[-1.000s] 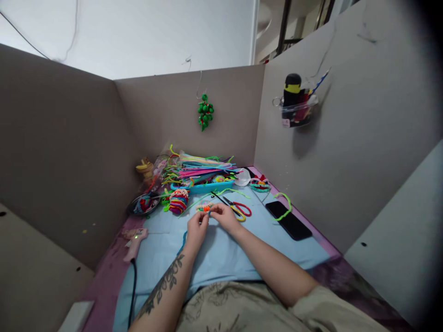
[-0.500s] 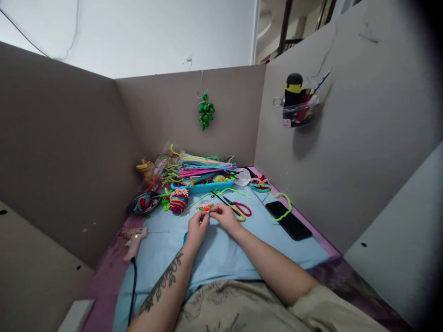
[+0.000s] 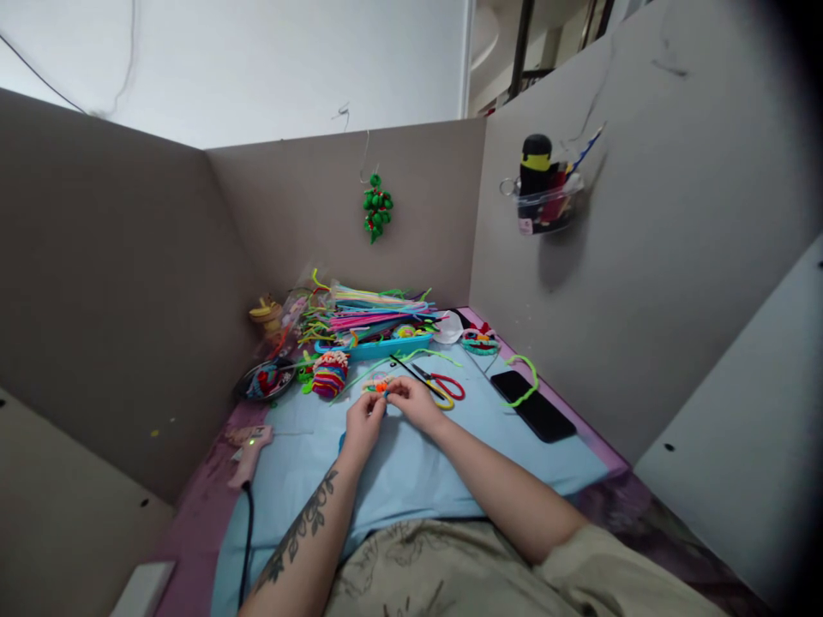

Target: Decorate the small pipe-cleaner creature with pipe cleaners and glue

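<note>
My left hand (image 3: 364,422) and my right hand (image 3: 415,403) meet over the blue cloth (image 3: 424,480), fingertips pinched together. Between them shows a bit of a small blue piece of pipe cleaner (image 3: 387,395), mostly covered by the fingers. Just behind the fingertips lies a colourful fuzzy piece (image 3: 376,384) with orange in it, partly hidden. Scissors (image 3: 448,387) with red and yellow handles rest beside my right hand. Under my left wrist a blue thing (image 3: 342,442) peeks out; its kind is hidden.
Pipe cleaners (image 3: 379,317) are heaped over a blue tray (image 3: 376,349) at the back. A striped fuzzy ball (image 3: 330,375) and a dark bowl (image 3: 267,381) stand left. A pink glue gun (image 3: 252,454) lies left, its cord running forward. A phone (image 3: 540,411) lies right.
The whole view has shifted slightly to the left as the head turned a little. Both hands keep their pinch at the same place, with hardly any finger movement.
</note>
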`<action>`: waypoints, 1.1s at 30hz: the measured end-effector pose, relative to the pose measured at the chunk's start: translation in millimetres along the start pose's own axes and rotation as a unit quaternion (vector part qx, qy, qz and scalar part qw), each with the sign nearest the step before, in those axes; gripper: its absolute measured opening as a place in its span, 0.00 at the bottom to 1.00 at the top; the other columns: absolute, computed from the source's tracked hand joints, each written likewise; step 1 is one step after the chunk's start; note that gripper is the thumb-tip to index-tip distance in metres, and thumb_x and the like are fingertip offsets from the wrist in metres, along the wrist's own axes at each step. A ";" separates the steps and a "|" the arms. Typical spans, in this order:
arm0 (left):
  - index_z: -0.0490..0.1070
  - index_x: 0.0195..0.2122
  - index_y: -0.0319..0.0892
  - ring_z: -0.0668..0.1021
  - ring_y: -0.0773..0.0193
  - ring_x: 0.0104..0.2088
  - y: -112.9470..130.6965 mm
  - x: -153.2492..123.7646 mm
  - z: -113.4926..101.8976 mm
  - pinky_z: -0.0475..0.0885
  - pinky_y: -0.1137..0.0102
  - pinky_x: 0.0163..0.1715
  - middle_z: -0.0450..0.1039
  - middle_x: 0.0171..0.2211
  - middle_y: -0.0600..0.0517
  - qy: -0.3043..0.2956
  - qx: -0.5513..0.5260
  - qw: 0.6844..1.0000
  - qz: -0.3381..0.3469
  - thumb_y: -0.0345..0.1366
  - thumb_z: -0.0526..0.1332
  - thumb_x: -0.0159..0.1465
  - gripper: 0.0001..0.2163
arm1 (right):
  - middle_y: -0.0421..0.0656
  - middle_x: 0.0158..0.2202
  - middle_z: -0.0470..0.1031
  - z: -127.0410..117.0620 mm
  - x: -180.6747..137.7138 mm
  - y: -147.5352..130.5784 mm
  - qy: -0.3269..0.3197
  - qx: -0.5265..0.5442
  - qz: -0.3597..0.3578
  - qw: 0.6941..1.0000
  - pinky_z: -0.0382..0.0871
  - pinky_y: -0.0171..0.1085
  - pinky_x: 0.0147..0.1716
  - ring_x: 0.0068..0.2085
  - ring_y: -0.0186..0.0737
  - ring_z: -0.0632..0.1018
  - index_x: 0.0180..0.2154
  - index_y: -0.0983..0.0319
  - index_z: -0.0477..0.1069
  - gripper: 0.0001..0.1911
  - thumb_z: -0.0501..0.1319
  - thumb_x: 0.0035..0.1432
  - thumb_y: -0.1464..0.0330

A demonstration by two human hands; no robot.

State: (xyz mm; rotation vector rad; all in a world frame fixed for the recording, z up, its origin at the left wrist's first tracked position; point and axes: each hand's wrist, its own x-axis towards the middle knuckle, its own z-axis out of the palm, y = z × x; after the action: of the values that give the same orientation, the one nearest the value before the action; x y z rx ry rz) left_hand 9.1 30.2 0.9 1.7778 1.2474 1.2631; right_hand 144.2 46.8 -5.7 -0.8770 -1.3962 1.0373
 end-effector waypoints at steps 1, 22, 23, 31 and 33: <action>0.69 0.28 0.39 0.68 0.67 0.24 0.3 0.1 -0.1 0.62 0.74 0.26 0.67 0.22 0.54 0.005 0.003 1.000 -0.001 0.39 0.55 0.58 0.10 | 0.39 0.28 0.72 0.7 0.1 0.7 0.001 0.000 -0.003 1.000 0.65 0.34 0.31 0.30 0.34 0.72 0.31 0.63 0.68 0.07 0.60 0.46 0.69; 0.66 0.24 0.39 0.66 0.69 0.21 -0.7 1.2 3.5 0.60 0.75 0.23 0.64 0.18 0.56 0.009 -0.034 0.999 -0.036 0.41 0.56 0.57 0.10 | 0.39 0.29 0.72 3.6 0.3 4.6 0.041 0.048 -0.003 0.998 0.66 0.34 0.33 0.31 0.34 0.73 0.32 0.62 0.67 0.08 0.61 0.45 0.70; 0.67 0.24 0.39 0.67 0.69 0.21 -0.3 1.1 3.4 0.60 0.75 0.23 0.64 0.18 0.56 0.012 -0.033 0.999 -0.034 0.41 0.56 0.57 0.10 | 0.40 0.29 0.72 3.3 0.3 5.2 0.040 0.049 -0.003 0.998 0.66 0.34 0.32 0.30 0.34 0.73 0.32 0.62 0.67 0.08 0.61 0.45 0.70; 0.69 0.27 0.39 0.68 0.68 0.23 -3.7 2.1 3.1 0.62 0.74 0.25 0.66 0.21 0.55 0.028 -0.026 0.999 -0.022 0.40 0.57 0.57 0.09 | 0.41 0.29 0.74 0.2 0.6 2.8 0.035 0.029 0.010 0.999 0.68 0.37 0.34 0.31 0.37 0.74 0.29 0.63 0.71 0.07 0.63 0.43 0.69; 0.69 0.27 0.39 0.68 0.68 0.23 -4.1 2.3 3.0 0.62 0.74 0.25 0.66 0.20 0.55 0.032 -0.014 0.999 -0.020 0.41 0.56 0.57 0.10 | 0.41 0.29 0.74 0.1 1.1 3.2 0.034 0.043 0.018 0.998 0.68 0.37 0.34 0.32 0.37 0.74 0.28 0.63 0.71 0.07 0.64 0.42 0.69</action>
State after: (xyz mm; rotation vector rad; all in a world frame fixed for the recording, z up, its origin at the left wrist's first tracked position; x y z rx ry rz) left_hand 10.7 33.9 -2.9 1.6959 1.2886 1.3182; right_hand 143.9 48.9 -8.3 -0.8689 -1.2748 1.0765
